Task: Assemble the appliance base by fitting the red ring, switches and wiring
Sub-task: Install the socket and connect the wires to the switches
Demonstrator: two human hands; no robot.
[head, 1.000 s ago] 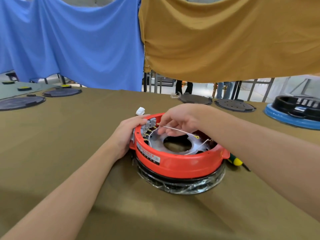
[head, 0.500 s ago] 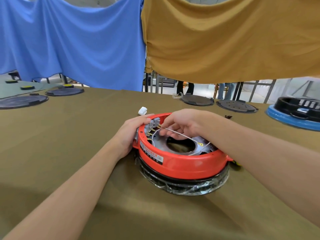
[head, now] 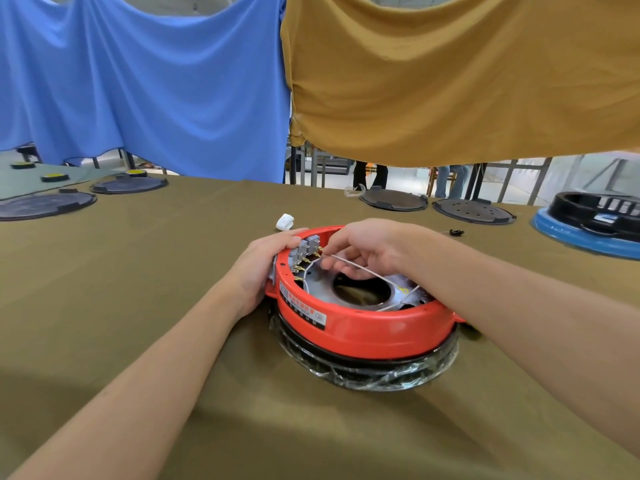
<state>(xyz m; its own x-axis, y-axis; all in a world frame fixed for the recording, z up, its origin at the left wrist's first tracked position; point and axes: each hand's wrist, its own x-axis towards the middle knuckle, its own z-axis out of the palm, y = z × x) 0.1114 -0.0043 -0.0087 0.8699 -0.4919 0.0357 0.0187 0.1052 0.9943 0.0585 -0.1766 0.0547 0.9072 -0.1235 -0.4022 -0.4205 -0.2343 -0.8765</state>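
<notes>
Head view: red ring seated on film-wrapped base mid-worktop, grey switches along its left inner wall; left hand braces the rim, right hand fingers pinch a white wire, best pushed squarely onto its terminal.

The worktop is draped in olive-brown cloth, and the plastic-wrapped black base under the red ring sits on it directly below both grips. A small white piece lies just beyond the left grip, and a tiny black bit lies past the right grip. Far beyond them, dark round plates line the back edge, others sit far to the left, and a blue-rimmed black unit stands far to the right.
</notes>
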